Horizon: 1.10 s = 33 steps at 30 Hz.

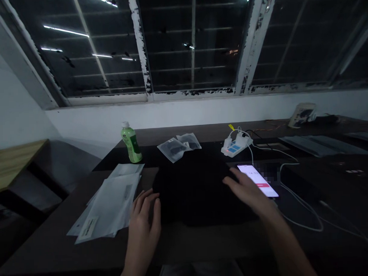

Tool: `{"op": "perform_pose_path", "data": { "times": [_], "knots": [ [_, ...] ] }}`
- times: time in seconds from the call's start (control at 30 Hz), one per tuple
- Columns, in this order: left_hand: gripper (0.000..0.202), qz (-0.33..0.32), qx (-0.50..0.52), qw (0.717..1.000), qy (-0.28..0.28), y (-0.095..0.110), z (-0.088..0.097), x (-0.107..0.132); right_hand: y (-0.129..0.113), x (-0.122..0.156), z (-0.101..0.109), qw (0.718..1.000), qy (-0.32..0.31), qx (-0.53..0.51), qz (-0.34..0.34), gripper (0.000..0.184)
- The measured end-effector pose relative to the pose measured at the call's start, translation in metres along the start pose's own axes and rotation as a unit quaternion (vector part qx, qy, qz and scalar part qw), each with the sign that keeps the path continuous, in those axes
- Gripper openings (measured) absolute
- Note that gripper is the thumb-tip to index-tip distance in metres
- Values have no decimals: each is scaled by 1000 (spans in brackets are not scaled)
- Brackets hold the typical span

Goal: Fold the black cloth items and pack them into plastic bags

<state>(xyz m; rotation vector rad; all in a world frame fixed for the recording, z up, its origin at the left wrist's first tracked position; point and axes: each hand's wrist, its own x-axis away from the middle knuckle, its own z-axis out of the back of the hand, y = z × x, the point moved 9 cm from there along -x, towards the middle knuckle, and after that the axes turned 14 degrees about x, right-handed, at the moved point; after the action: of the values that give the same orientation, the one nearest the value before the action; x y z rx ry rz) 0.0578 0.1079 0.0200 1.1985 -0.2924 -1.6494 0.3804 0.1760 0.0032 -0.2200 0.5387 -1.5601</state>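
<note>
A flat black item, perhaps folded cloth (194,190), lies on the dark table in front of me; its details are lost in the dim light. My left hand (145,212) rests at its left edge, fingers stretched out and thumb apart. On the opposite side, my right hand (246,190) reaches over the right edge with fingers apart. I cannot tell how firmly either hand touches the black item. Beside my left hand lies a stack of frosted plastic bags (113,201) with labels. A lit phone (258,181) is just beyond my right hand.
Two small clear bags (178,146) lie behind the black item. A green bottle (131,143) stands upright at the back left. A white power strip (236,146) with plugs and trailing white cables (307,208) sits at the right. More flat bags (323,144) lie farther right.
</note>
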Motion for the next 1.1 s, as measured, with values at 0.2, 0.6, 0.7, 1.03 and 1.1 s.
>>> {"op": "perform_pose_path", "data": {
  "times": [0.2,0.6,0.7,1.03,1.1],
  "knots": [
    [27,17,32,998,-56,-6,-17,8,-37,5,53,978,49,186,-82,22],
    [23,-46,-8,998,-48,-4,-10,15,-120,77,-47,980,17,130,151,40],
    [21,-54,-52,997,-11,-11,9,12,-96,61,-11,986,53,143,59,35],
    [37,158,-309,938,-25,-75,49,-16,-49,36,-37,978,-89,179,-65,39],
    [36,193,-306,931,-45,-76,50,-18,-45,33,-39,980,-97,158,-66,37]
  ]
}}
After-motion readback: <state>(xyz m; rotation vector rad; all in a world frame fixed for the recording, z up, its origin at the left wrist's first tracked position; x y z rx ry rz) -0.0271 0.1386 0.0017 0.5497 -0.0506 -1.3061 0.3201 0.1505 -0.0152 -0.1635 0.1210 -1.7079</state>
